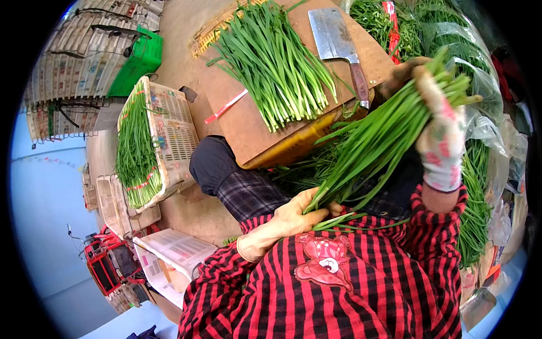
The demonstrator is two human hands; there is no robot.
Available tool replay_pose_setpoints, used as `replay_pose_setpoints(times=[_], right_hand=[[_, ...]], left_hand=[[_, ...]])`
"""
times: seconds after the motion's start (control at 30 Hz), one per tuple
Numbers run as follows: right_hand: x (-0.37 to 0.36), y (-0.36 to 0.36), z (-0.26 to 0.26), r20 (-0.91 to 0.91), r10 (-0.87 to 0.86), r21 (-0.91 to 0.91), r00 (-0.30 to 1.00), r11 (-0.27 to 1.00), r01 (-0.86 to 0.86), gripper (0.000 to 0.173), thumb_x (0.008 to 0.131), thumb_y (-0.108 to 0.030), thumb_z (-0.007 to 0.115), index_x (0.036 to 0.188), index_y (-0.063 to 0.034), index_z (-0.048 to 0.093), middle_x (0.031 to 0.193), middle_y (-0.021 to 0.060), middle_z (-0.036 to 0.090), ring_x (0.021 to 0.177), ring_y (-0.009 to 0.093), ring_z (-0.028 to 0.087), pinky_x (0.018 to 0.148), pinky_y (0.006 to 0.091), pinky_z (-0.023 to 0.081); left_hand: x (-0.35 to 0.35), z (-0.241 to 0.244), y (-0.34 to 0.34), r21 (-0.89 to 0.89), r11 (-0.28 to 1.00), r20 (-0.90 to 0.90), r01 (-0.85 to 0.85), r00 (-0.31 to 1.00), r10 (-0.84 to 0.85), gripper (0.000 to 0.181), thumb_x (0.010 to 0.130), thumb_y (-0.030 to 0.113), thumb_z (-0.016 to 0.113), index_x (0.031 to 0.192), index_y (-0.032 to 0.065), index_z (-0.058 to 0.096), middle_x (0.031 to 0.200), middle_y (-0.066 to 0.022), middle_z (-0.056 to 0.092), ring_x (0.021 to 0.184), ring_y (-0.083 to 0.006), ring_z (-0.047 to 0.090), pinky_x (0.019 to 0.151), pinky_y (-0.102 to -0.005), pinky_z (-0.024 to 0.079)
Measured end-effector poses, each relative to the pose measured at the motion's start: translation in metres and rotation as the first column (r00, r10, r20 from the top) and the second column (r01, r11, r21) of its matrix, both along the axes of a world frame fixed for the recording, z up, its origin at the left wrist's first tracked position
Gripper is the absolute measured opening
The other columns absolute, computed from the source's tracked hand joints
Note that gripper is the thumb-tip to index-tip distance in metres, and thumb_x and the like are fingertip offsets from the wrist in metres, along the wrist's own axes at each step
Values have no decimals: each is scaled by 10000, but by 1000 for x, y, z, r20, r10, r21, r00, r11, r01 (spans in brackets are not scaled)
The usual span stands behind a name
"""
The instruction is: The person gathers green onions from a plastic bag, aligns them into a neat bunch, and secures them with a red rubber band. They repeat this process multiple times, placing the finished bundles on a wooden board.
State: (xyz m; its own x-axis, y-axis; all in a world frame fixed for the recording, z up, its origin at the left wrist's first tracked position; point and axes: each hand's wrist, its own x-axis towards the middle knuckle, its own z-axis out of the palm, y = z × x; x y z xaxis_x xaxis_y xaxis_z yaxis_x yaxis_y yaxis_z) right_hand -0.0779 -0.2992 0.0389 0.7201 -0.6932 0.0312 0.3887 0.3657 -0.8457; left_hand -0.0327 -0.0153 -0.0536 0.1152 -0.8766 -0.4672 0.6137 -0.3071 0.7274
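My right hand (440, 123), in a white and pink patterned glove, grips a bunch of green Chinese chives (381, 131) near its thick pale ends. The leaf ends of that bunch run down to my left hand (296, 212), in a thin pale glove, which is closed around them over my lap. A few loose chive leaves (338, 221) hang by my left fingers. Beyond, on a brown board (228, 123), lies a spread pile of chives (279, 72). A cleaver (336, 36) with a wooden handle rests flat to its right, and a red and white strip (226, 106) lies to its left.
Below the board is a yellow crate (292, 144). At left stand a white plastic crate (175, 127) of tied chives, stacked crates (80, 55), a green crate (139, 63) and a white crate (169, 250). Clear plastic bags (487, 127) and more chives (474, 212) lie at right.
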Motion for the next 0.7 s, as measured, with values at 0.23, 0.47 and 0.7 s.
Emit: replay_pose_setpoints(times=[0.23, 0.47, 0.7], right_hand=[[-64, -101, 27, 152, -176, -51, 973, 981, 186, 352, 993, -180, 500, 1269, 36, 532, 1234, 178, 591, 1104, 305, 598, 994, 429, 467], [-44, -87, 52, -86, -619, -33, 781, 785, 619, 362, 988, -216, 469, 1271, 9, 491, 1215, 155, 581, 1106, 281, 572, 959, 407, 460], [-11, 10, 13, -269, 159, -490, 950, 827, -277, 363, 914, -181, 636, 1209, 8, 541, 838, 55, 622, 732, 167, 619, 688, 331, 518]], left_hand=[[9, 2, 10, -75, 996, -50, 47, 997, -51, 414, 972, 37, 448, 1383, -13, 447, 1071, -108, 670, 987, -164, 631, 867, -273, 482], [13, 11, 28, -254, 963, -46, 88, 994, -103, 396, 993, 162, 524, 1344, -19, 498, 1101, -112, 661, 1074, -193, 610, 954, -327, 469], [47, 38, 33, -139, 832, 39, -537, 837, 546, 261, 1019, 183, 496, 1133, -31, 593, 683, -71, 622, 673, -199, 631, 701, -339, 536]])
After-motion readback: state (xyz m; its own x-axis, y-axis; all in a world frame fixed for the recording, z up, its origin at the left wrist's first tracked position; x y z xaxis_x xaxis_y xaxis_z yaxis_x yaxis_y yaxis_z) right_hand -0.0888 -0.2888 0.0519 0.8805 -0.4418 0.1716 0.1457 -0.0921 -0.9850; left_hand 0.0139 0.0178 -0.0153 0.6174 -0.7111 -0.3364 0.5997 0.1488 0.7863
